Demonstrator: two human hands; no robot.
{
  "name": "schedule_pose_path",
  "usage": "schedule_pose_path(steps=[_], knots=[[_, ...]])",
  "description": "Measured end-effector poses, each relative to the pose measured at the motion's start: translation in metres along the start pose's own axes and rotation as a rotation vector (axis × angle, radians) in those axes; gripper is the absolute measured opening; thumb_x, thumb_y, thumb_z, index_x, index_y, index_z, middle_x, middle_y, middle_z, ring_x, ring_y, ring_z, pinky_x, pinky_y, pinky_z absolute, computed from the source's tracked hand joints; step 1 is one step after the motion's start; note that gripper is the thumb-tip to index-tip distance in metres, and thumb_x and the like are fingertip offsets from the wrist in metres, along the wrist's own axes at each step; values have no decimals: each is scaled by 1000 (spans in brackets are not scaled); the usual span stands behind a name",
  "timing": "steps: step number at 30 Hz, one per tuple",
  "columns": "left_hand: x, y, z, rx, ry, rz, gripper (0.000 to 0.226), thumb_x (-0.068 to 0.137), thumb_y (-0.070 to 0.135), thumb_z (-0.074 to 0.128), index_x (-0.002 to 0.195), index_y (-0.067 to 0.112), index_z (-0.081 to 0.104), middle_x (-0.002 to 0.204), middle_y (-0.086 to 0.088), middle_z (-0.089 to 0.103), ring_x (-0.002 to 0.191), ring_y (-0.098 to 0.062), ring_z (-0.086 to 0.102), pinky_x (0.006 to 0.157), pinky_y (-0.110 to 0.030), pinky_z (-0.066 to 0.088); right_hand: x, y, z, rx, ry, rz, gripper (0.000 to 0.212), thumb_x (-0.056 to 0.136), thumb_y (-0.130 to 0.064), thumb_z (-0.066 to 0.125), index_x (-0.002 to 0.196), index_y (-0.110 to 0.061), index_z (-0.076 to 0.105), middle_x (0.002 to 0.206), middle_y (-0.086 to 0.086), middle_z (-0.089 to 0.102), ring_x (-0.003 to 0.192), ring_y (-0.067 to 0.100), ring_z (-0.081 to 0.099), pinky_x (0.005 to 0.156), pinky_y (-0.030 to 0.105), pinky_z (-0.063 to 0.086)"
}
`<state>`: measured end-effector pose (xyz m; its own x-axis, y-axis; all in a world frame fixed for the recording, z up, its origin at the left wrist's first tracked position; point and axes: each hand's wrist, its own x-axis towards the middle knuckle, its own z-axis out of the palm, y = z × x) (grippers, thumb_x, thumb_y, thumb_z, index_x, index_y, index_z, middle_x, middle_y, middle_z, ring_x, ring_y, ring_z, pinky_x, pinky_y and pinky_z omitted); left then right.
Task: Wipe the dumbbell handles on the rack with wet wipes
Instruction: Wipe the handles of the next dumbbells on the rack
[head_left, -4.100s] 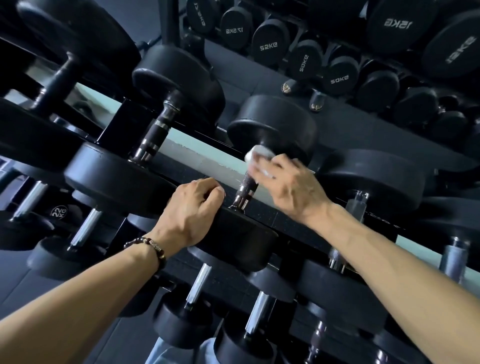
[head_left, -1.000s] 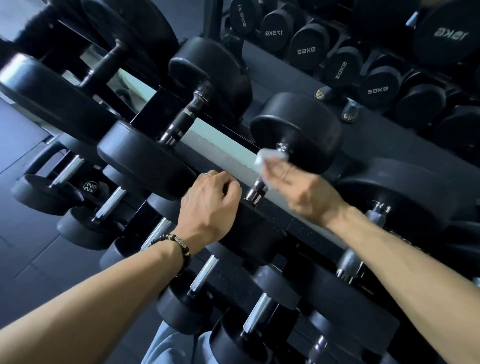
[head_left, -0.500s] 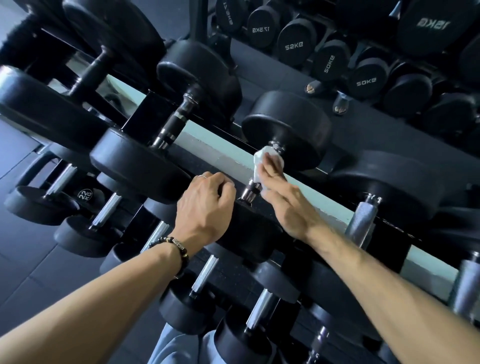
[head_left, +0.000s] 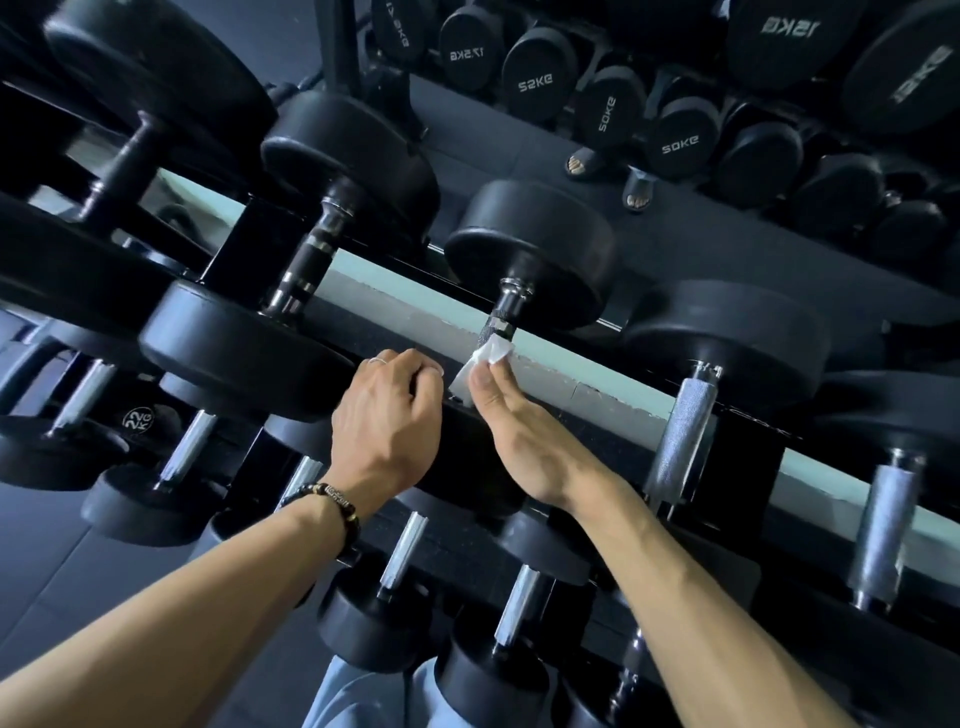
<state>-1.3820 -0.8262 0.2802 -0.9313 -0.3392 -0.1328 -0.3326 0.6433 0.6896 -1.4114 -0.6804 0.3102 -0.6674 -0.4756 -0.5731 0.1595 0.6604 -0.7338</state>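
The nearest risk sits under the left hand (head_left: 387, 423): it is curled over the near head (head_left: 467, 457) of the dumbbell at the rack's front edge, fingers bent over the top with the knuckles up, seemingly to steady it. If that hold loosens while the other hand rubs, the dumbbell could roll in its cradle — and a finger between the head and the rack's front rail (head_left: 597, 410) would be pinched. A beaded bracelet (head_left: 332, 501) rings the wrist and could snag on the lower-tier handles just beneath.

Just beyond, the right hand (head_left: 511, 415) reaches in edge-on, thumb uppermost, forearm running back to the lower right. Its grip is a pinch: the thumb lies along the wet wipe (head_left: 483, 366) and presses it against fingers hidden behind. The wipe is bunched small and meets only the lower end of the handle (head_left: 498, 325), near the front rail. So little cloth may slip out of the pinch, or miss the far side of the knurled bar, leaving a strip unwiped — I cannot tell whether the wipe wraps round it.

Farther back, the far head (head_left: 530, 249) rests toward the rack's rear edge. The neighbouring handle (head_left: 680, 431) to the right stands close by, and a knuckle could knock it.
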Motion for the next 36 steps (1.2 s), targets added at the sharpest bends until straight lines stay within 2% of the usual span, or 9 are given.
schedule_pose_path(steps=[4, 7, 10, 12, 19, 21, 28, 31, 36], knots=[[0, -1, 0, 3, -4, -3, 42, 85, 38, 29, 93, 21, 67, 95, 6, 61, 96, -14, 50, 79, -35, 38, 10, -14, -2, 105, 70, -17, 73, 69, -98, 3, 121, -54, 31, 131, -16, 33, 109, 3, 46, 119, 57, 23], [0, -1, 1, 6, -4, -4, 41, 86, 37, 30, 92, 21, 67, 94, 6, 61, 95, -14, 50, 78, -35, 36, 33, -11, -6, 212, 156, -54, 48, 74, -92, 9, 83, -47, 20, 115, -13, 14, 90, 0, 34, 120, 56, 22], [0, 0, 1, 2, -5, -5, 41, 86, 37, 30, 92, 21, 67, 94, 5, 60, 96, -16, 51, 79, -36, 38, 22, -4, -3, 220, 46, -5, 58, 88, -85, 10, 125, -53, 40, 134, -11, 41, 124, 9, 44, 121, 48, 16], [0, 0, 0, 0, -2, -9, 41, 85, 37, 30, 92, 21, 67, 94, 5, 59, 96, -17, 51, 80, -38, 40, 8, -4, -1, 172, -38, -16, 66, 74, -97, 11, 114, -56, 44, 112, -25, 48, 104, 0, 46, 105, 44, 22], [0, 1, -1, 9, -7, -1, 42, 86, 37, 30, 91, 17, 66, 88, 5, 57, 90, -18, 52, 76, -37, 38, 19, -14, -12, 101, 31, 33, 62, 82, -87, 6, 121, -47, 34, 128, -9, -9, 136, 18, 33, 123, 52, 14], [-1, 1, -1, 6, -3, 7, 41, 86, 36, 31, 91, 16, 66, 89, 3, 58, 91, -19, 52, 75, -37, 38, 10, -5, -7, 40, -74, 105, 94, 75, -89, 4, 150, -37, 28, 166, 0, 18, 146, 21, 29, 122, 45, 15], [1, 1, 0, 9, -8, -2, 44, 85, 37, 29, 91, 13, 66, 92, 1, 60, 93, -20, 52, 76, -37, 37, 28, 1, -13, 173, 30, 41, 71, 60, -105, 12, 103, -54, 37, 118, -9, 48, 128, 15, 41, 123, 48, 11], [0, 0, -1, 7, -10, 8, 45, 85, 38, 29, 93, 15, 67, 95, 1, 61, 94, -21, 53, 78, -38, 39, 18, 9, -10, 168, -95, 92, 126, 57, -107, 11, 157, -31, 26, 167, -4, 17, 154, 14, 11, 125, 47, 8], [-1, 1, -2, -4, -11, 3, 43, 85, 38, 30, 96, 18, 67, 98, 3, 61, 96, -18, 51, 79, -36, 36, 28, 3, -20, 262, -43, 62, 108, 60, -105, 12, 140, -42, 49, 151, -11, 42, 147, 12, 23, 125, 50, 5]])
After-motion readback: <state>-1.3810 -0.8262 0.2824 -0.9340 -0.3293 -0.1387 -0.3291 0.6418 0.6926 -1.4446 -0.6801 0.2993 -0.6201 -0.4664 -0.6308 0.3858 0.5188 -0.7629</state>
